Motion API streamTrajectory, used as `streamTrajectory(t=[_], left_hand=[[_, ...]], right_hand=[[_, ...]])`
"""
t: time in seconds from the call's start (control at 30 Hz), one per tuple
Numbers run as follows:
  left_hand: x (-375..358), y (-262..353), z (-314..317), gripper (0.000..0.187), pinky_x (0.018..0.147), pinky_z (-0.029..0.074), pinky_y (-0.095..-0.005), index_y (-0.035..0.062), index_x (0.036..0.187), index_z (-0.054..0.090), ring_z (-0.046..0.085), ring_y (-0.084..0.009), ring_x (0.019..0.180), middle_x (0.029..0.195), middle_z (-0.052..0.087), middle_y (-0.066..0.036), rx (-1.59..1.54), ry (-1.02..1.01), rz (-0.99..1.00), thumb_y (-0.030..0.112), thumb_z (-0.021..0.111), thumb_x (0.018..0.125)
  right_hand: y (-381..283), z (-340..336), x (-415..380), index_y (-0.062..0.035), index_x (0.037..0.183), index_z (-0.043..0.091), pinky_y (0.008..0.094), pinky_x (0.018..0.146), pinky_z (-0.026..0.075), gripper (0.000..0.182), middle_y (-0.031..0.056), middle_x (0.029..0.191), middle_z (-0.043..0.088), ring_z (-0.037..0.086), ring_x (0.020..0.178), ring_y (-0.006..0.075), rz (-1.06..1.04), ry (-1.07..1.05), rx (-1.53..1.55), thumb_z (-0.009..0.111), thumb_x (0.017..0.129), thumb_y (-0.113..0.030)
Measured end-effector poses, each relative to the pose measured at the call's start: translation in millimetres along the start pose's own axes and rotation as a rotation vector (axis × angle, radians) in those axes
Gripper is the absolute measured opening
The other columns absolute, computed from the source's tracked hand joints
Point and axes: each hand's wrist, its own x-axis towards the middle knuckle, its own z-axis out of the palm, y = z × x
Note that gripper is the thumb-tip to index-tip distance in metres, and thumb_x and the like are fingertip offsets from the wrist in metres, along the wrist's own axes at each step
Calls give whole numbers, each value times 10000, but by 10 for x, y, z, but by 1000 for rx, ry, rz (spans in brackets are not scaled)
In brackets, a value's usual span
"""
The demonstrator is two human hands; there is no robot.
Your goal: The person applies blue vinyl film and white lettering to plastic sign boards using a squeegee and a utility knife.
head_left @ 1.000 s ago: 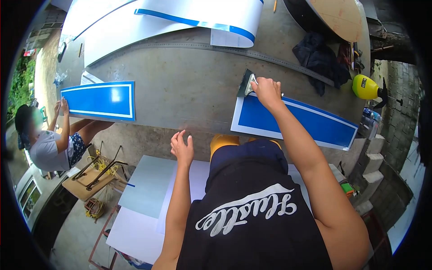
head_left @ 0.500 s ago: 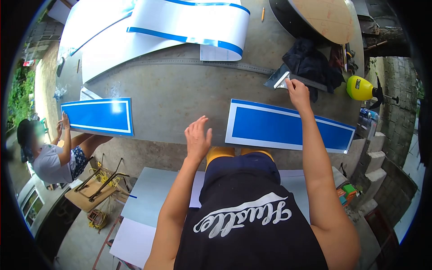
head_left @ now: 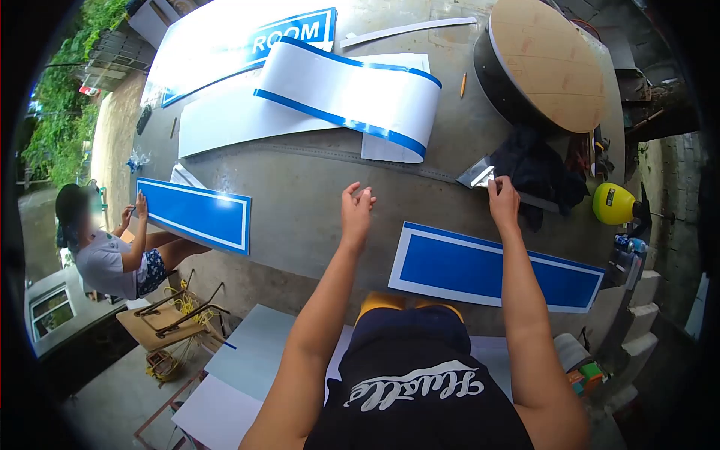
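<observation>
My right hand (head_left: 504,201) grips a wide-bladed scraper (head_left: 477,174) by its handle, its blade at the table surface beside a dark cloth (head_left: 529,169). Over the middle of the table hovers my left hand (head_left: 358,211), holding nothing, its fingers apart and partly curled. Below my right forearm lies a blue sign panel with a white border (head_left: 457,262), close to the near edge. A long metal ruler (head_left: 360,157) runs from under the white sheets toward the scraper. The curled white sheet with blue edges (head_left: 352,94) rests beyond my left hand.
At the left, another person (head_left: 112,255) touches a second blue panel (head_left: 199,214). A round drum-like piece (head_left: 547,67), a pencil (head_left: 463,85) and a yellow spray bottle (head_left: 613,204) stand or lie around the table. A lettered blue sign (head_left: 300,30) is at the far left, a white strip (head_left: 409,31) beside it.
My left hand has reached farther forward over the table. My right hand stays by the cloth with the scraper, now turned differently. The view has tilted up, showing more of the far table.
</observation>
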Motion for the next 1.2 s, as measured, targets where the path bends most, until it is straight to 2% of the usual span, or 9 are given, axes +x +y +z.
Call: streamTrajectory(t=[0.27,0.4,0.6,0.63,0.77,0.87,1.03,1.13,1.2], left_hand=[[1293,527,-8,602,1000,549,-442,19,1521,306,633,-336,1165,1420,531,-243,-459,76,-80,268,631,1080],[1438,390,38,640,989,561,-445,10,1539,296,639,-333,1128,1411,520,-236,-542,90,-104,259,651,1068],[1576,506,-404,626,1035,536,-441,11,1527,354,612,-328,1187,1408,531,-205,-558,83,-61,333,638,1072],[1639,576,-517,757,1088,509,-456,-12,1554,313,589,-351,1244,1439,506,-220,-554,80,-39,427,663,1048],[1955,787,-814,1140,1184,433,-504,-49,1648,114,475,-409,1411,1599,355,-279,-737,-9,-49,625,719,955],[2110,949,-759,1213,1196,421,-504,-25,1674,39,447,-407,1450,1641,300,-295,-928,-78,-94,657,720,939],[2280,987,-592,823,817,418,-335,132,1450,568,489,-195,1022,1318,541,-68,-769,122,-172,664,805,867],[2226,1142,-502,724,849,448,-357,121,1402,563,507,-213,1052,1250,551,-55,-910,-15,-135,553,837,889],[2228,1238,-401,517,890,481,-395,136,1359,540,533,-226,1054,1223,556,-58,-1052,-3,-78,292,814,949]], right_hand=[[-728,-63,-305,-31,1228,639,482,1017,487,414,169,1237,605,604,1188,390,-71,173,-79,794,936,-281],[-1568,521,-372,-35,1288,600,476,1038,487,589,195,1318,588,596,1255,368,-10,-58,208,893,844,-287],[-1939,1043,88,-23,1199,631,482,905,557,397,192,1120,714,714,1043,393,108,41,160,826,888,-173],[-2019,928,136,-15,1124,650,468,841,575,248,175,977,730,731,904,395,-78,205,117,763,911,-73],[-2558,-178,13,-5,1088,673,415,806,572,138,152,999,695,720,886,321,-400,367,123,713,956,-2],[-2706,-900,-176,-3,1106,673,389,799,548,125,133,1006,660,678,899,289,-527,467,-11,705,988,-26],[-2405,-1830,-264,0,1155,659,381,882,560,147,118,1077,673,696,995,272,-609,605,-148,658,1010,21],[-2113,-2246,-204,-2,1161,658,384,943,574,170,110,1110,687,712,1071,276,-592,706,-102,623,1010,67],[-1906,-2455,-183,3,1214,651,374,946,566,201,115,1140,695,703,1071,251,-603,728,-126,617,1024,57]])
